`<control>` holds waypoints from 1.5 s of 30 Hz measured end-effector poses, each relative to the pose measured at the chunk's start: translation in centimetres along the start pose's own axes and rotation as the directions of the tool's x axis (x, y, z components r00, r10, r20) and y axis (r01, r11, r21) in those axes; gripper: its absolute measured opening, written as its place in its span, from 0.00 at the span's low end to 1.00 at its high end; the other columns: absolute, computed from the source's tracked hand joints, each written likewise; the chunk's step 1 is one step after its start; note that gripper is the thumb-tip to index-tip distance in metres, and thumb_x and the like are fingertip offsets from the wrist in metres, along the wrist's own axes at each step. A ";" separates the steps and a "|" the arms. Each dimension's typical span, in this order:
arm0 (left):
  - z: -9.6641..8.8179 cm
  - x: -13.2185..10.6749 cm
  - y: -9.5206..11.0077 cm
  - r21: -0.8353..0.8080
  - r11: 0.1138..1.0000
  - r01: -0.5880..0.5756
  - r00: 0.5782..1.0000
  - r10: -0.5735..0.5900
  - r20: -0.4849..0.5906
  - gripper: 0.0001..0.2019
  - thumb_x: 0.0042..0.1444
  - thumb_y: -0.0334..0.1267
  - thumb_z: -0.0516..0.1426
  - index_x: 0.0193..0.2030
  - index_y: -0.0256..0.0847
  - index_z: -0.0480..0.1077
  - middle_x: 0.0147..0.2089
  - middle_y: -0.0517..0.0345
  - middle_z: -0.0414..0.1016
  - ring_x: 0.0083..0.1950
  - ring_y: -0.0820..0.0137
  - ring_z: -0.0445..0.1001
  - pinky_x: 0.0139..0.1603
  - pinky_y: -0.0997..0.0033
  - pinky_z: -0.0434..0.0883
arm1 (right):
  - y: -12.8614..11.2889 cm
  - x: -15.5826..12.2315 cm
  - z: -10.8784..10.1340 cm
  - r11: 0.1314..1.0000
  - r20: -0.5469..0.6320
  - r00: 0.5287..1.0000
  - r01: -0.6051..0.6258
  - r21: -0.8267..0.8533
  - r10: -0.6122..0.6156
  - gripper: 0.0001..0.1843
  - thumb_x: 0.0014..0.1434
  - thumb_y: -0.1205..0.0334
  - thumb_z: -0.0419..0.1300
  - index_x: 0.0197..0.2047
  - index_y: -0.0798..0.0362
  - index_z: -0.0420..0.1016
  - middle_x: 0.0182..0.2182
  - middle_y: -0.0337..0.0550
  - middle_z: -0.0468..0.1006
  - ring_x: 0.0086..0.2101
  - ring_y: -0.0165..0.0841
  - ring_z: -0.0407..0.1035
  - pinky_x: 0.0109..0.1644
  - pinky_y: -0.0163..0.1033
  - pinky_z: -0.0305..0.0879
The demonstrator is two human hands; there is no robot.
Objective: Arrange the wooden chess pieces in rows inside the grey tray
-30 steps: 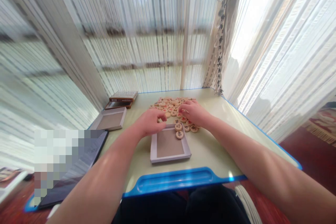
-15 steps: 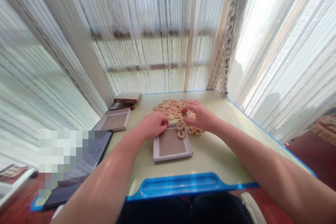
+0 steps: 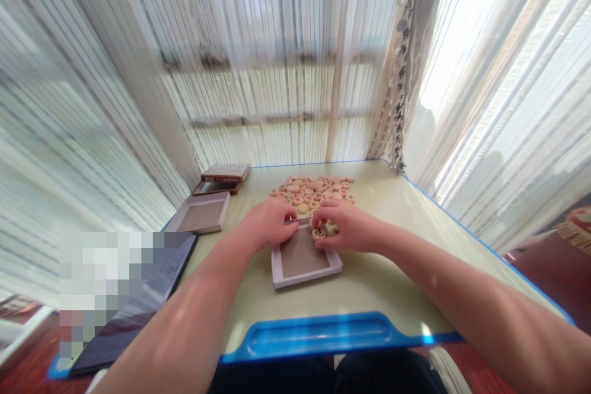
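Observation:
My left hand [image 3: 276, 221] is closed on the back left corner of a shallow, pale cardboard box [image 3: 308, 273], its thumb over the inner side of the wall. Over the right side of that box, my right hand [image 3: 341, 226] pinches a round wooden xiangqi piece [image 3: 318, 234] with a black character facing up. The fingers partly cover other pieces at the back right corner of the box. Just behind both hands, a heap of xiangqi pieces [image 3: 302, 194] with red and black characters lies loose on the table.
A second shallow cardboard box [image 3: 203, 212] lies to the left, with brown flat boxes [image 3: 226, 172] stacked behind it. A dark tablet [image 3: 152, 289], partly blurred out, rests at the table's left edge. The blue table edge [image 3: 318, 333] has a moulded groove in front of me.
My right hand has come from the heap down and toward me with a xiangqi piece, and is now over the box's right side. My left hand stays at the box's corner.

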State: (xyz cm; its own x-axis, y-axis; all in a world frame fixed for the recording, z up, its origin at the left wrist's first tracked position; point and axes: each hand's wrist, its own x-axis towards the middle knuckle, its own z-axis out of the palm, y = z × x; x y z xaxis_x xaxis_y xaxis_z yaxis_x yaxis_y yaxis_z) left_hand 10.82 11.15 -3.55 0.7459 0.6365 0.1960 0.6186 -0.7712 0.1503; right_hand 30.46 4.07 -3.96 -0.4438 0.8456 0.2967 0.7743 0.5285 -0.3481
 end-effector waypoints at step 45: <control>0.5 0.0 1.9 -0.021 0.997 -0.077 0.997 0.077 -0.009 0.19 0.44 0.55 0.56 0.35 0.42 0.71 0.35 0.56 0.71 0.39 0.64 0.68 0.40 0.68 0.65 | 0.1 0.0 -0.4 1.000 0.063 0.998 -0.011 -0.028 0.013 0.08 0.49 0.61 0.58 0.34 0.52 0.71 0.31 0.42 0.70 0.34 0.33 0.63 0.38 0.38 0.59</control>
State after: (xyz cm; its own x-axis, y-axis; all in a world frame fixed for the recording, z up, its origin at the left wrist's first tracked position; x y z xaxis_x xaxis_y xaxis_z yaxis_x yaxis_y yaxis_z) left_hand 12.07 9.68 -3.75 0.7892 0.5750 0.2158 0.5537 -0.8182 0.1551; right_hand 30.75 4.11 -3.66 -0.4616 0.8553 0.2355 0.7915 0.5169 -0.3261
